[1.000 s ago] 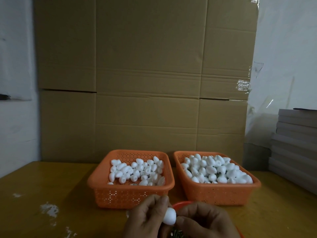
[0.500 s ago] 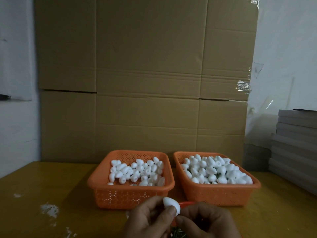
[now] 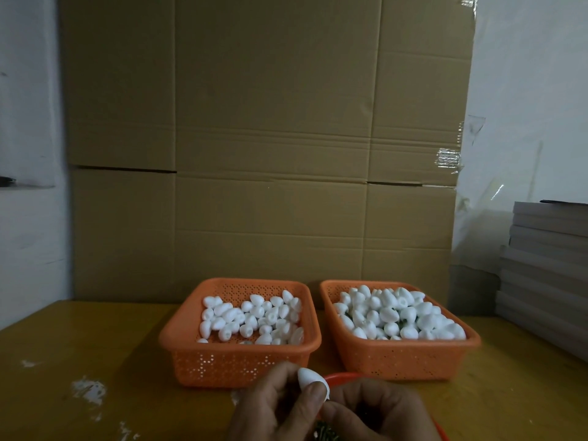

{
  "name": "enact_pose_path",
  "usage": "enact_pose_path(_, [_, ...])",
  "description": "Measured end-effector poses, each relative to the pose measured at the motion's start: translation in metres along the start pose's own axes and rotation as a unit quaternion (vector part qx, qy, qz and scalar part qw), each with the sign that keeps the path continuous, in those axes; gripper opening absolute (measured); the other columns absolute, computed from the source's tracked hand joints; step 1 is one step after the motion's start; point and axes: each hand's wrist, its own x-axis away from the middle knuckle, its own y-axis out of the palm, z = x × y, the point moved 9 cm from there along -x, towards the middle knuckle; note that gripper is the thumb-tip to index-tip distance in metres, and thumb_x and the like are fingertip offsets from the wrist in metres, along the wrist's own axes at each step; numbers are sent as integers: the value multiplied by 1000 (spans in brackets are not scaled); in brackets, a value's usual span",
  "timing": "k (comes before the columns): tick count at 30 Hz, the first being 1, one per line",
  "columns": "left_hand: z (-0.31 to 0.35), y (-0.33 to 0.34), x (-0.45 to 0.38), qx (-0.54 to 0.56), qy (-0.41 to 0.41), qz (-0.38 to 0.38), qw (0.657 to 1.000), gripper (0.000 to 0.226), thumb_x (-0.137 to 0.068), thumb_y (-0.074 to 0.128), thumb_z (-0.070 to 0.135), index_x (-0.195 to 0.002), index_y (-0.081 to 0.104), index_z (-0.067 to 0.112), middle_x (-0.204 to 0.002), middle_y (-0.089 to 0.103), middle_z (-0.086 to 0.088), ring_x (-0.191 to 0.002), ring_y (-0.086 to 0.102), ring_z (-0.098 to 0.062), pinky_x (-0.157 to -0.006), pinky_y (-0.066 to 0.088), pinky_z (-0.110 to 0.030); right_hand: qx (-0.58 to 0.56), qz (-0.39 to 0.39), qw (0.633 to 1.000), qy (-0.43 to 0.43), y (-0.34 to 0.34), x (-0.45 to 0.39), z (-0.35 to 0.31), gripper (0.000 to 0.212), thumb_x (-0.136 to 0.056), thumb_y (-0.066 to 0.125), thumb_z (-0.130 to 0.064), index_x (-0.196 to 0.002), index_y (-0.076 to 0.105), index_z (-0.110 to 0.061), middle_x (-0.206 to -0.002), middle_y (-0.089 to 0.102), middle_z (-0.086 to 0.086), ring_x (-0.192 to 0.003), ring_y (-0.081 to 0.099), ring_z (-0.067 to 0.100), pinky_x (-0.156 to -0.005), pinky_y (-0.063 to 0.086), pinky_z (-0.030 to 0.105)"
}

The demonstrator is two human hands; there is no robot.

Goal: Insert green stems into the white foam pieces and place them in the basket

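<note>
Low in the middle of the view, my left hand (image 3: 280, 405) pinches a white egg-shaped foam piece (image 3: 310, 378) between thumb and fingers. My right hand (image 3: 375, 412) is curled right beside it, fingers closed; what it holds is hidden. A clump of green stems (image 3: 324, 436) shows below and between both hands. Two orange baskets stand behind. The left basket (image 3: 235, 361) holds plain white foam pieces. The right basket (image 3: 410, 358) is heaped with foam pieces that show green stems between them.
A red dish rim (image 3: 342, 378) peeks out behind my hands. The yellow table (image 3: 79, 338) has white stains at the front left. Large cardboard boxes (image 3: 270, 154) wall the back. A stack of grey boards (image 3: 547, 275) sits at the right.
My left hand has lifted the foam piece from between both hands and turned it, so it now lies tilted on top of my thumb. My right hand stayed close beside it.
</note>
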Motion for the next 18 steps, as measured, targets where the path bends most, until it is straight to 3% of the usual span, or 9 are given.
enact_pose_path(3, [0,0,0,1,8,8,1000,40,-55,68,66,-80,70,35,-63,65,1,-53,55,0,-57,40,-16,-20,-11,1000,1,1,1,-2,4,-78,82,-22,-78,81,-19,-84,78,6,-84,76,18,-80,59,28])
enact_pose_path(6, [-5,2,-1,16,-8,13,1000,25,-63,73,51,-81,72,35,-74,73,-3,-61,64,-3,-61,44,-17,-39,-10,999,2,1,1,-3,13,-72,81,-28,-77,81,-17,-83,78,7,-84,76,19,-82,60,31])
enact_pose_path(12, [-11,7,-1,46,-23,9,999,33,-66,72,41,-93,76,23,-89,77,9,-86,72,-2,-69,50,-12,-58,0,998,13,-1,1,-6,21,-64,80,-28,-74,81,-10,-78,77,11,-81,76,24,-81,60,36])
enact_pose_path(16, [-6,5,1,41,-17,13,999,40,-68,69,45,-102,73,25,-64,70,4,-56,62,-1,-56,44,-15,-59,26,997,38,-7,-1,-2,3,-73,81,-7,-72,80,-6,-74,76,14,-75,75,25,-71,59,29])
enact_pose_path(18, [-2,2,2,36,-5,19,999,38,-80,66,54,-103,71,25,-56,63,2,-49,55,-4,-51,41,-18,-58,59,995,53,-17,-3,1,7,-75,81,-5,-69,79,-9,-68,74,13,-62,69,18,-59,54,22])
